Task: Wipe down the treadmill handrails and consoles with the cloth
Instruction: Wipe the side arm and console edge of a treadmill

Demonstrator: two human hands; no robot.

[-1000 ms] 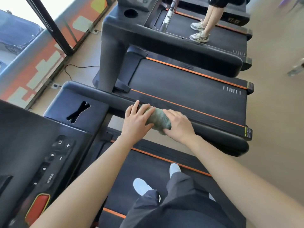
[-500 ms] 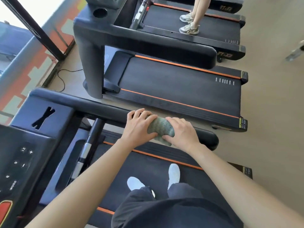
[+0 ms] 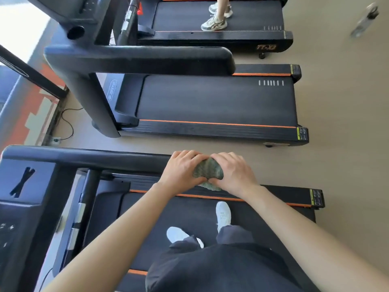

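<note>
left hand [image 3: 183, 169] and right hand [image 3: 231, 173], tight around cloth [image 3: 208, 170], now nearer the handrail [image 3: 105, 159] end

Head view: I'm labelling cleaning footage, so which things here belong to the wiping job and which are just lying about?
Job: cloth, gripped by left hand and right hand on the handrail; console.
Just about: neighbouring treadmill; another person's shoes; floor cable.
</note>
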